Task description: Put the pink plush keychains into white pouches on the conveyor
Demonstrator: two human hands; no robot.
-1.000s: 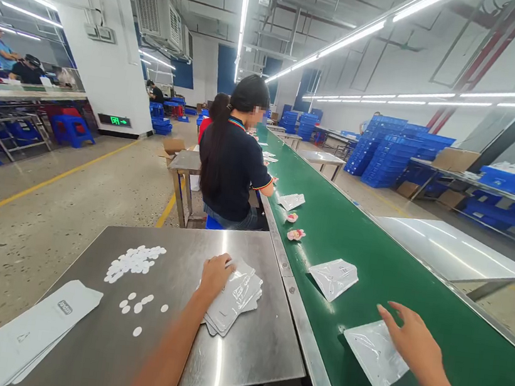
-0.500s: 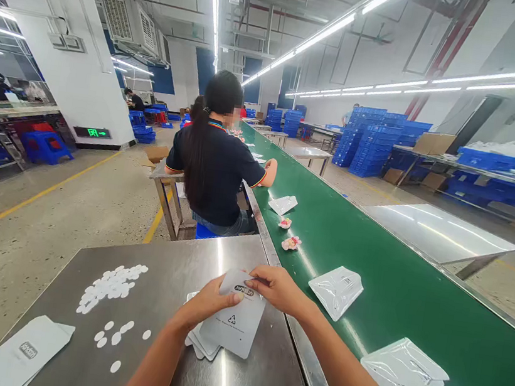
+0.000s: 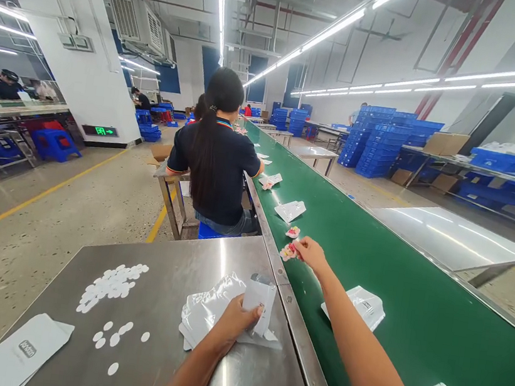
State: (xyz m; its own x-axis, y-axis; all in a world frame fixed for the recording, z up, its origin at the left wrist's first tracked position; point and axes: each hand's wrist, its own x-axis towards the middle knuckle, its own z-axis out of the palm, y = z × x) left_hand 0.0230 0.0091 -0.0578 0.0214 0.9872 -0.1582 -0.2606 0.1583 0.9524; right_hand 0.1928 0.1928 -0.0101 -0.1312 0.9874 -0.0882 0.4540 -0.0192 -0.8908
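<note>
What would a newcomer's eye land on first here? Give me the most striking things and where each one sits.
The long green conveyor belt runs up the right, dotted with clear plastic bags. Over it the right hand closes on a small pink item, while the left hand holds a white pouch above the steel table. White round stickers lie scattered at its left.

A small white plastic pouch (image 3: 259,299) is standing upright above the clear-bag stack; a pink-and-red trinket (image 3: 288,251) is lying at the green belt's edge.
</note>
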